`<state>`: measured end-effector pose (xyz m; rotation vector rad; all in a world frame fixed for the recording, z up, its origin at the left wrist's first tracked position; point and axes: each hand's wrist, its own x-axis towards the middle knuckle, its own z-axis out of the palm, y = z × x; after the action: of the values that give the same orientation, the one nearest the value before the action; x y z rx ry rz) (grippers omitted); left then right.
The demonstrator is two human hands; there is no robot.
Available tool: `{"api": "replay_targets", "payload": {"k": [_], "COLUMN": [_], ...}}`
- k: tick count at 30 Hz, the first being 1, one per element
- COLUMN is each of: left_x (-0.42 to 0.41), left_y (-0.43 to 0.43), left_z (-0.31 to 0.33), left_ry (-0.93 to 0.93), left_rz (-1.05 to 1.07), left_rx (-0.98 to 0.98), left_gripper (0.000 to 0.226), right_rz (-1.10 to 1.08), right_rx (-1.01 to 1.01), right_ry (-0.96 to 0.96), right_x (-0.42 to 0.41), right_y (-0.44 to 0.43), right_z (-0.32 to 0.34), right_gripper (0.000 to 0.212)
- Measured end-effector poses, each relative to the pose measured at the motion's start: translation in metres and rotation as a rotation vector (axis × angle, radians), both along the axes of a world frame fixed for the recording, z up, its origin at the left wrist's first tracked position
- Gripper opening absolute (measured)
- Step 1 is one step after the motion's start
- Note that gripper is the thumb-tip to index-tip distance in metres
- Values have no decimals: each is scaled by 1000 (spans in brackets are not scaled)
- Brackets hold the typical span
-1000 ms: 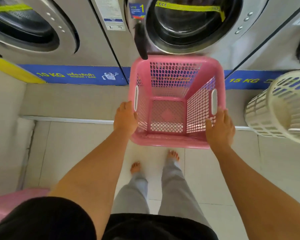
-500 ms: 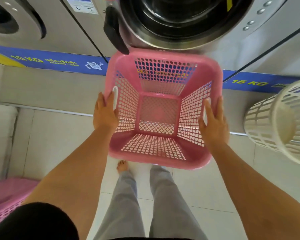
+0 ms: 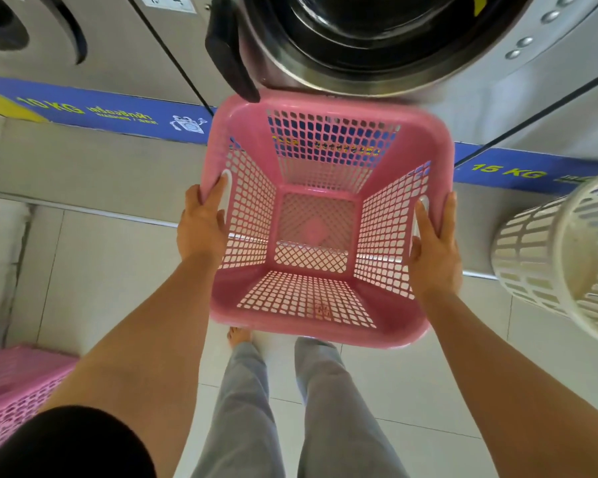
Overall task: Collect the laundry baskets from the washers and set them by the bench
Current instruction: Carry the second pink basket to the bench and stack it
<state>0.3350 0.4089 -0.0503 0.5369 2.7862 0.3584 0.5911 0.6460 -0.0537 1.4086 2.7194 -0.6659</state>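
An empty pink plastic laundry basket [image 3: 325,143] with mesh walls is held in the air in front of me, just below the open door of a steel front-loading washer [image 3: 377,32]. My left hand [image 3: 202,224] grips its left rim at the handle slot. On the opposite rim, my right hand [image 3: 434,243] holds the right handle slot. A white slatted basket [image 3: 560,257] stands at the right on the step before the washers. Part of another pink basket [image 3: 11,384] shows at the bottom left on the floor.
A second washer [image 3: 49,36] stands at the upper left. A blue band with weight labels [image 3: 94,112] runs along the washer bases above a raised concrete step [image 3: 94,167]. Pale floor tiles [image 3: 101,277] lie below, and my legs and bare feet are under the basket.
The pink basket has risen off the step and come closer to me, with both hands staying on its sides. The view has shifted a little closer to the washer.
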Motion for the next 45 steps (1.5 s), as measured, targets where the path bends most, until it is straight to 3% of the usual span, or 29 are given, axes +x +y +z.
{"api": "replay_targets", "payload": {"k": [10,22,31,45], "left_x": [20,54,80,125], "left_y": [-58,-195,-350,-592], "left_z": [48,99,124,184], "left_ry": [1,37,116,306], "left_rz": [139,435,638,1017], "left_rx": [-14,10,122,60], "left_gripper": [61,52,53,49], "right_rz": [55,242,460,879], "right_rx": [-82,-81,-66,-70], "right_ry": [-69,-56,31,263], "right_x": [-11,-51,-99,-192], "right_y": [-32,-128,-253,-494], "right_z": [41,98,127,162], "right_gripper": [66,75,75,70]}}
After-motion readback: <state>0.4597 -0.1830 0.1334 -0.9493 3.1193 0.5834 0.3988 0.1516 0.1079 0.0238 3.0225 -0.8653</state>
